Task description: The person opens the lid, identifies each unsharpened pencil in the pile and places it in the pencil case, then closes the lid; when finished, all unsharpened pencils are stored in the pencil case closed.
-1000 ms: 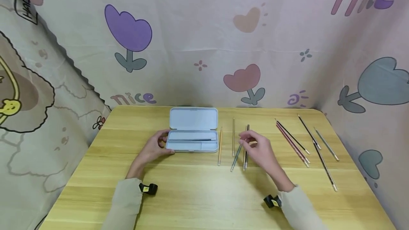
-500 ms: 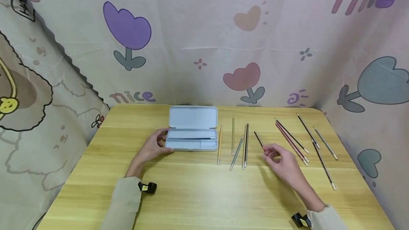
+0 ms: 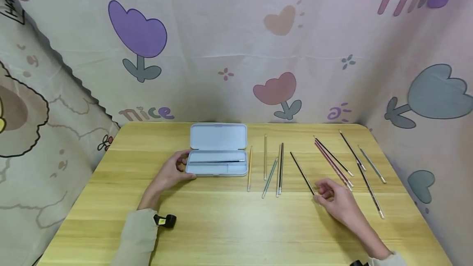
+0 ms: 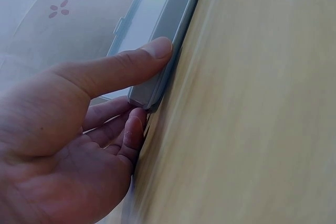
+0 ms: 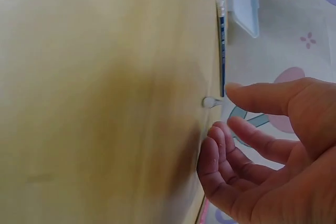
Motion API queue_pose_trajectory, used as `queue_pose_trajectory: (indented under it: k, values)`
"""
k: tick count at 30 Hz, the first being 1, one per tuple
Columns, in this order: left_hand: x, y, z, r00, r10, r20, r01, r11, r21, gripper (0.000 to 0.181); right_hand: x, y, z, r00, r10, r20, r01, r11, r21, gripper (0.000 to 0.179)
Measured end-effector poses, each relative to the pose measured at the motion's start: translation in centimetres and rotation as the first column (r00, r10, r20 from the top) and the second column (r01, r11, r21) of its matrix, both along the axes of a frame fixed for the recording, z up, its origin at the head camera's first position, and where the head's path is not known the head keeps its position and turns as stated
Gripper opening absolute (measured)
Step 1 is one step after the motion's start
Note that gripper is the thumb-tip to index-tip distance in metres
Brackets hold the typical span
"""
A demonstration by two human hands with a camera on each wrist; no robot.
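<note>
A light blue pencil case (image 3: 219, 136) lies open on the wooden table, one dark pencil (image 3: 218, 161) in its long compartment. My left hand (image 3: 171, 173) grips the case's left end, thumb on the front edge and fingers curled at the corner, as the left wrist view also shows. A black pencil (image 3: 301, 171) lies slanted on the table. My right hand (image 3: 338, 202) is at its near end. In the right wrist view, the pencil's white eraser end (image 5: 210, 102) lies just off the thumb tip, and the thumb stands apart from the loosely bent fingers.
Between case and black pencil lie several pencils, among them a yellow one (image 3: 249, 169), a green one (image 3: 269, 177) and a dark one (image 3: 281, 169). To the right are red pencils (image 3: 332, 163), black ones and a grey-green one (image 3: 371, 164). A printed curtain (image 3: 207, 52) hangs behind the table.
My right hand has moved right and toward me, from the middle pencils, with a black pencil that now lies apart on the table. The left hand stays on the case.
</note>
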State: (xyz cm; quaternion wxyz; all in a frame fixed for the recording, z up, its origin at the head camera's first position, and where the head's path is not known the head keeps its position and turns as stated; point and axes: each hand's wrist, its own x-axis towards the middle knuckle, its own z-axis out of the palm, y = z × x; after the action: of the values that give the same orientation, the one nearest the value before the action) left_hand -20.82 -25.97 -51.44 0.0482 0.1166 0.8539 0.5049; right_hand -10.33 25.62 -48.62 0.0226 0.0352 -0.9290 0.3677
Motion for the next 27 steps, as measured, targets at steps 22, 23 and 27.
queue_pose_trajectory:
  k: [22,23,27]
  values:
    - [-0.15,-0.16,-0.34,1.0,0.008,-0.008,-0.008,1.0,-0.005,0.089,-0.19,-0.64,-0.05,0.998,-0.031,0.054,0.023,0.99,0.142,0.016]
    - [-0.14,-0.14,-0.33,1.0,0.011,-0.005,-0.011,1.0,-0.003,0.089,-0.19,-0.63,-0.05,0.998,-0.034,0.058,0.025,0.989,0.144,0.016]
    - [-0.12,-0.12,-0.36,1.0,-0.002,-0.009,0.002,1.0,-0.001,0.089,-0.06,-0.4,0.05,0.997,-0.049,0.066,0.039,0.988,0.147,0.018]
